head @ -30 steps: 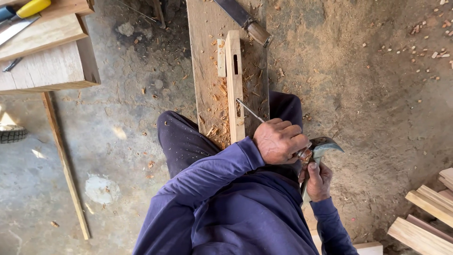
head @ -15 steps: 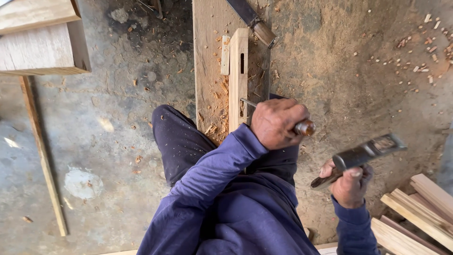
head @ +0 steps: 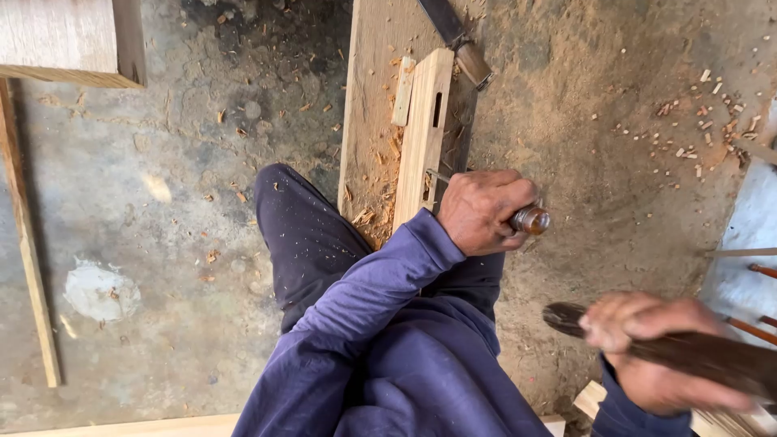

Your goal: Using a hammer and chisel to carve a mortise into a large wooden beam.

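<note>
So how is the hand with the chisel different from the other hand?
The left hand is sharp and clear, fist closed round the chisel with its blade on the wooden piece. The right hand is blurred, off to the side away from that piece. The left hand's tool has a round brown handle end; the right hand's tool is a long dark smear, too blurred to name. Both hands are bare, gripping something, with blue sleeves.

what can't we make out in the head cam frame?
- Chisel tip: the left hand wraps the chisel; where the blade meets the slotted wood piece is too small to tell.
- Striking tool in the right hand: motion-blurred, head cut off by the right edge.
- Tool on the plank: cut off by the top edge.
</note>
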